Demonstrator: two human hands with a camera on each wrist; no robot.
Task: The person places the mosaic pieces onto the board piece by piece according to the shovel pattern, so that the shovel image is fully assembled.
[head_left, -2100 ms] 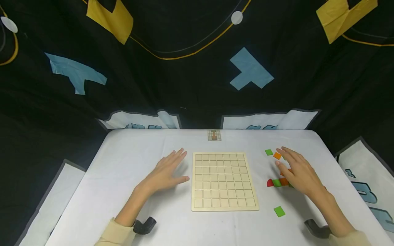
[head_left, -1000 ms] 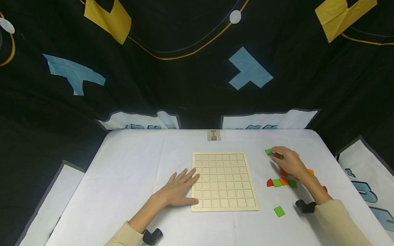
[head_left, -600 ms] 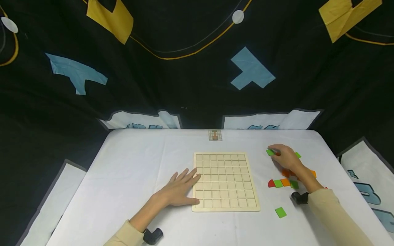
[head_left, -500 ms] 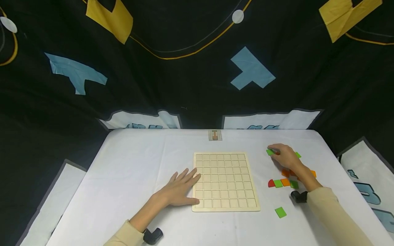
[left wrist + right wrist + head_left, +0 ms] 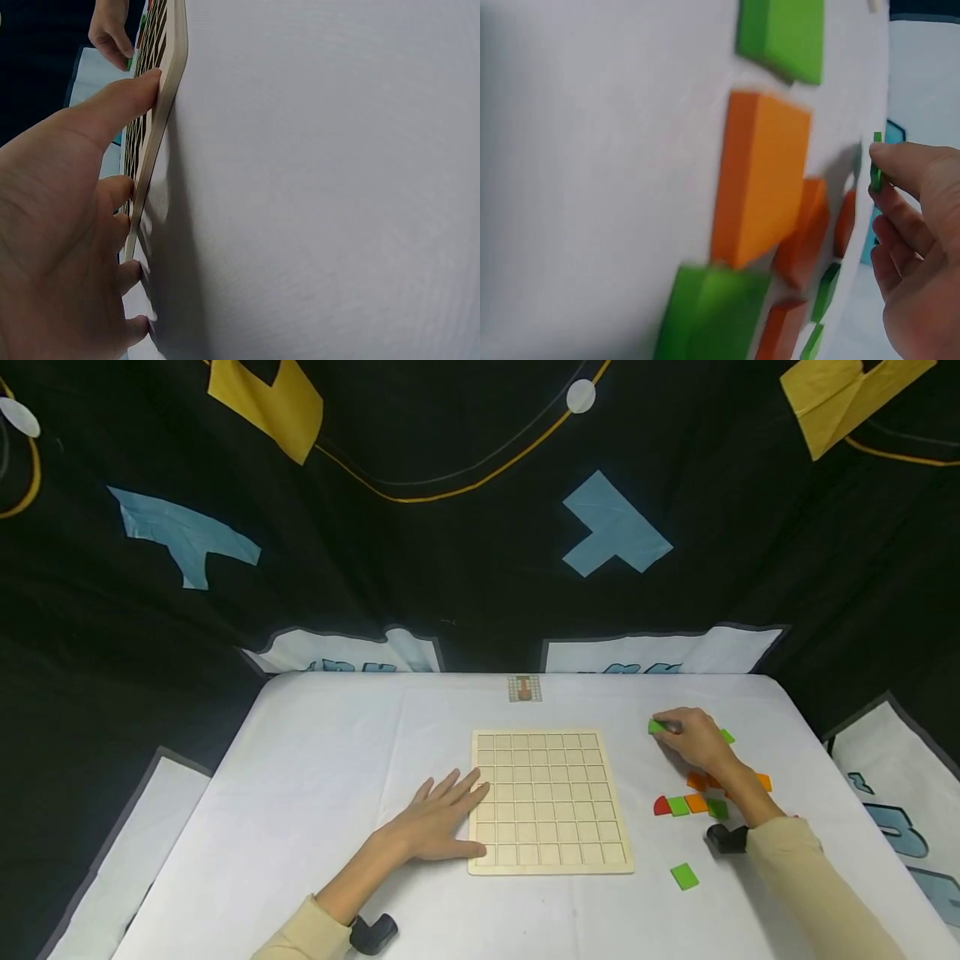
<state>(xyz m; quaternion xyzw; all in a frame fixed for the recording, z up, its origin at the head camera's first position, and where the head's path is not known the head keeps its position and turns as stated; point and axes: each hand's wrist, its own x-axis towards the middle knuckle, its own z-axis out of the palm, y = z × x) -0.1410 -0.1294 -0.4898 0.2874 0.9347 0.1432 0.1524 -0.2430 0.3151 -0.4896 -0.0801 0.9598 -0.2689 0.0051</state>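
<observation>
Light: diffuse. Head view: white surface [image 5: 337, 727] evenly bright; black curtain [image 5: 450, 577] dark; soft shadows near both hands [image 5: 427, 825]. Left wrist view: dimmer, greyish; broad soft-edged shadow beside the board [image 5: 178, 41]. Right wrist view: nearest orange block [image 5: 772, 172] and green block [image 5: 791, 37] blurred, out of focus; grey shading at left edge.

The left grip [image 5: 431, 828] splays wide, palm down; the right grip [image 5: 697, 740] pinches.
</observation>
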